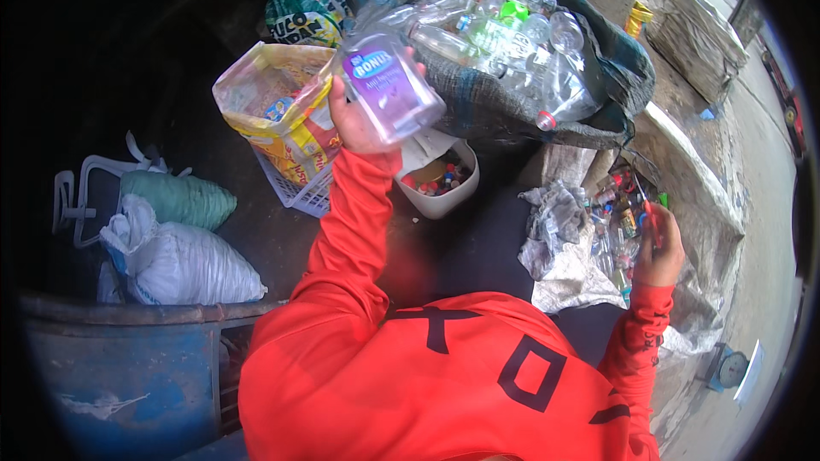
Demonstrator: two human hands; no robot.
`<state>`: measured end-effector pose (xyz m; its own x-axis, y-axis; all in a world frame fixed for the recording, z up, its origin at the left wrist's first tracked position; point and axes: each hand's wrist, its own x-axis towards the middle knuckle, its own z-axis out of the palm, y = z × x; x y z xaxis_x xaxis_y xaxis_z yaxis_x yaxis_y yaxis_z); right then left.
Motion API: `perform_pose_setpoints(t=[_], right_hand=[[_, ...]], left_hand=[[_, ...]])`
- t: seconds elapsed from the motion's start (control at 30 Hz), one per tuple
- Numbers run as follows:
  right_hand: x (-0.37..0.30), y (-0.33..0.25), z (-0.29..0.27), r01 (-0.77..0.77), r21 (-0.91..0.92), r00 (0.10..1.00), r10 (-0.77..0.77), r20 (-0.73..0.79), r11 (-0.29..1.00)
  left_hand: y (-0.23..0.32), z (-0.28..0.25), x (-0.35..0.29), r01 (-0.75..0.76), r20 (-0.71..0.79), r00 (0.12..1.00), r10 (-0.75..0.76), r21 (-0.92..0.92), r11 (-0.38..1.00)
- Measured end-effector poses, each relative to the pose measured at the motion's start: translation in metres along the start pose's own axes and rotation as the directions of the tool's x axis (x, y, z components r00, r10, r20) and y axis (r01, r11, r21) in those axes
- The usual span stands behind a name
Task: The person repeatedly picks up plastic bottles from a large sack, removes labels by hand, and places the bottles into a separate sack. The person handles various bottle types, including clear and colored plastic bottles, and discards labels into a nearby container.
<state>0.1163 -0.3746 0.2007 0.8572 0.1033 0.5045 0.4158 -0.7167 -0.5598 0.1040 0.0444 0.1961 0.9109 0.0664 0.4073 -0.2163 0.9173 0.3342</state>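
Observation:
My left hand [357, 126] is closed around a clear plastic bottle [395, 101] with a purple label, held up in front of the large sack. In my right hand [663, 254] is a red-handled cutting tool [652, 220] with a thin pointed blade; I cannot tell whether it is a knife or scissors. That hand is over the right edge of an open pale sack [585, 277] holding small bottles and mixed plastic pieces. Beyond my left hand, a dark woven sack [628, 77] is full of clear plastic bottles [504, 38].
Left of the bottle stands a yellow bag [295, 149] in a white crate [295, 192]. A white bin [448, 201] holds colourful caps. Tied white [201, 260] and green [179, 196] sacks lie at left, above a blue metal container [128, 367]. A dial scale [732, 369] stands at right.

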Motion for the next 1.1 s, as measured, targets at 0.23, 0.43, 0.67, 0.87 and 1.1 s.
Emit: perform_pose_setpoints(t=[0.23,0.43,0.67,0.87,1.1], right_hand=[[-0.016,0.021,0.001,0.015,-0.042,0.998,-0.012,0.066,0.999],[-0.013,0.017,-0.004,-0.001,-0.037,0.998,0.003,0.067,0.999],[-0.023,0.024,-0.002,-0.06,-0.004,0.988,0.06,0.143,0.998],[-0.014,0.03,-0.015,-0.153,0.126,0.984,0.14,0.108,0.98],[0.014,-0.021,-0.026,-0.189,0.552,0.966,0.054,0.252,0.812]], left_hand=[[0.177,-0.073,-0.009,-0.364,-0.6,0.586,0.545,0.406,0.838],[0.199,-0.101,-0.018,-0.47,-0.647,0.368,0.668,0.49,0.734],[0.195,-0.118,-0.015,-0.515,-0.586,0.264,0.766,0.586,0.626],[0.137,-0.047,-0.003,-0.378,-0.485,0.711,0.508,0.345,0.859],[-0.093,0.043,0.019,0.394,0.207,0.905,-0.372,-0.078,0.916]])
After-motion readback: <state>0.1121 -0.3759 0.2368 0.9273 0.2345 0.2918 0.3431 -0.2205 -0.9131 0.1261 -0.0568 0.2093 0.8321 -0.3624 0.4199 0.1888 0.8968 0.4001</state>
